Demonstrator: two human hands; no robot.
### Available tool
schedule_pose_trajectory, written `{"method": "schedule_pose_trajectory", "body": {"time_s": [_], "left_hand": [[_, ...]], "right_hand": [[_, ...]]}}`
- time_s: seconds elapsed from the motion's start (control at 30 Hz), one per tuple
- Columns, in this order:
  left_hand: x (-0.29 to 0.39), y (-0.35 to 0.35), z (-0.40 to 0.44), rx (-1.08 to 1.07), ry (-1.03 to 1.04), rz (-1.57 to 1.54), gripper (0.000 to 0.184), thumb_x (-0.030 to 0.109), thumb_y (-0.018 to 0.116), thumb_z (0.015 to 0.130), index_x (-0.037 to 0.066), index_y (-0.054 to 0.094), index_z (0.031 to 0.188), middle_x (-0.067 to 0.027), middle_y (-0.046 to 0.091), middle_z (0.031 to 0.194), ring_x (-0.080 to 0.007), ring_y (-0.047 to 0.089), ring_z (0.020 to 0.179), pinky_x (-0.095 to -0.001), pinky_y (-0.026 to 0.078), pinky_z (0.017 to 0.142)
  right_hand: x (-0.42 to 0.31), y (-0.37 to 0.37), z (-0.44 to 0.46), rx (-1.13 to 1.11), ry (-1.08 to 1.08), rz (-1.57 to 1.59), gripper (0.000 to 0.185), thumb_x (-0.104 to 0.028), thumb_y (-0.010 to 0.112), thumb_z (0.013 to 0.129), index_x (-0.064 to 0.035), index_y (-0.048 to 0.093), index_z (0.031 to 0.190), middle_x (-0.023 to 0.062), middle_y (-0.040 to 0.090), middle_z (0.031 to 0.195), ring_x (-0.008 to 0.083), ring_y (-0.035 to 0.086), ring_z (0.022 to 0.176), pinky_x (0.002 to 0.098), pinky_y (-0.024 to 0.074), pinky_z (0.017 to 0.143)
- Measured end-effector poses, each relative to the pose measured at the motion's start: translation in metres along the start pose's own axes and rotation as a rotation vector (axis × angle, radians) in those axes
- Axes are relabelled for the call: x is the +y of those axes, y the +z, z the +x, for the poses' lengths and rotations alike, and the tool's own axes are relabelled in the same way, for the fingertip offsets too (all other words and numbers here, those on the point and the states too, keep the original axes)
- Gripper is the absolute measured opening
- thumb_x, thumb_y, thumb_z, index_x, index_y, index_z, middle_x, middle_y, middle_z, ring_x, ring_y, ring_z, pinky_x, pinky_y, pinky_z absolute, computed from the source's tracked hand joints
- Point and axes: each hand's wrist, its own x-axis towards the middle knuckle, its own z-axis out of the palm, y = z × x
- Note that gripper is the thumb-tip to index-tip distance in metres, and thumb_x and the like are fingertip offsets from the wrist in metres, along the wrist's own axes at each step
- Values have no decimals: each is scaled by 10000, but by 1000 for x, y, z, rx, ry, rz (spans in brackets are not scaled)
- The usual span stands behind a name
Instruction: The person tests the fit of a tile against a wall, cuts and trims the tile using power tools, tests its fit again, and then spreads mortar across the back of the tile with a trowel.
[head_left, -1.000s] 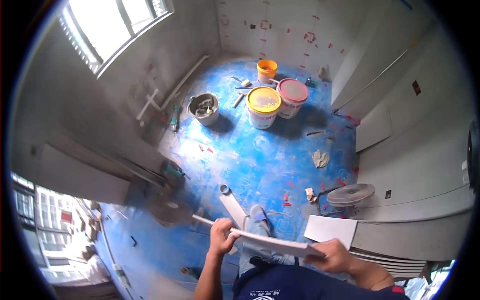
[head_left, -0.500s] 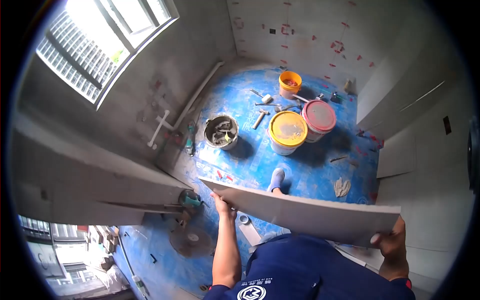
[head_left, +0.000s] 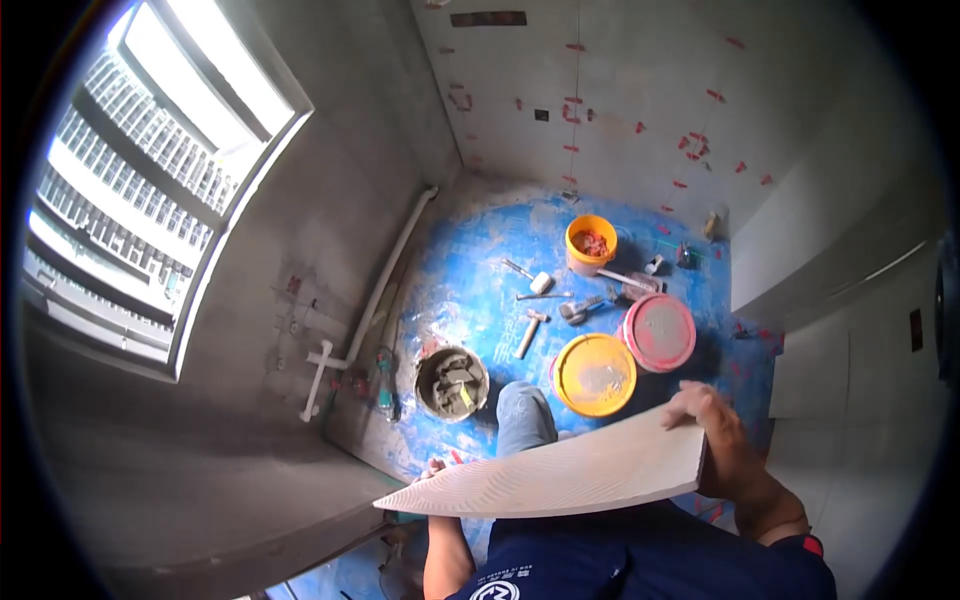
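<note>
A long, pale tile (head_left: 570, 478) spans the space in front of my body, its upper face marked with fine wavy ridges. My right hand (head_left: 712, 425) is closed around its right end, fingers over the top edge. Near the narrow left end, my left hand (head_left: 433, 470) grips the far edge; the tile hides most of that hand. Just beyond the tile is my bent knee (head_left: 525, 415) in grey trousers. A bucket of grey mortar (head_left: 422, 390) stands ahead of my left hand. The yellow-lidded bucket (head_left: 595, 375) and the red-lidded bucket (head_left: 662, 332) stand beyond my right hand.
Blue sheeting (head_left: 470, 240) covers the floor. On it lie a hammer (head_left: 530, 335), a white-headed mallet (head_left: 541, 283) and other tools, near an orange-rimmed bucket (head_left: 583, 266). A white pipe (head_left: 395, 265) and a green power tool (head_left: 386, 385) are by the left wall under the window.
The tile has tipped so its ridged face shows, and its right end has risen. My right hand has moved up and forward with it. The view has shifted, and my knee now shows ahead.
</note>
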Motion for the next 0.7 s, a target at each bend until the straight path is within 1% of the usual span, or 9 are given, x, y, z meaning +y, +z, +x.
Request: {"method": "schedule_pose_trajectory", "body": {"time_s": [0.07,0.2,0.37,0.47,0.5,0.53,0.57,0.6,0.7], "left_hand": [[-14,11,43,47,-146,-286,420,424,360,948,144,510,1223,-78,425,1418,-302,334,1349,-522,222,1118],[7,114,113,-274,437,429,392,413,343,958,150,559,1152,-94,521,1330,-343,372,1333,-541,252,1108],[36,259,239,-272,493,277,383,379,320,968,156,579,1141,-103,608,1191,-356,433,1286,-560,287,1091],[31,318,301,-112,363,220,610,526,373,902,55,465,1278,-173,475,1338,-351,504,1055,-549,359,912],[5,337,343,-290,431,323,671,569,382,861,45,466,1273,-161,474,1330,-293,490,1006,-520,351,876],[-20,350,384,-302,531,838,554,498,394,839,56,515,1151,-148,532,1195,-290,517,991,-507,369,889],[-53,356,431,-188,748,1637,447,427,407,817,68,565,1030,-135,589,1060,-286,544,976,-493,388,902],[-87,362,480,-100,955,2096,357,356,419,794,79,614,909,-122,647,925,-283,571,961,-480,407,915],[-153,379,573,-200,1059,2215,305,328,438,809,93,592,690,-83,634,735,-273,601,772,-506,460,812]], "right_hand": [[50,28,40,-1,15,4,413,-135,751,699,-37,451,967,144,538,893,310,559,828,403,464,823],[118,81,154,177,74,275,365,-138,743,718,-64,422,874,100,496,801,241,527,739,345,430,683],[202,141,344,135,-12,247,434,-211,792,650,-69,438,858,102,505,815,250,527,745,351,433,692],[239,159,452,173,116,401,441,-224,806,623,-65,468,858,103,497,841,243,528,796,334,436,718],[244,156,485,194,104,400,376,-241,760,690,-62,472,853,95,500,854,226,524,804,325,434,729],[247,151,518,228,85,399,324,-257,714,756,-59,475,847,88,504,866,208,519,812,316,432,740],[253,145,542,232,95,406,324,-257,714,756,-59,475,847,88,504,866,208,519,812,316,432,740],[260,140,563,247,70,376,313,-272,692,780,-62,471,848,86,499,864,204,516,813,315,428,742],[273,132,617,282,33,364,310,-308,655,817,-67,463,850,84,491,855,201,509,820,315,421,748]]}}
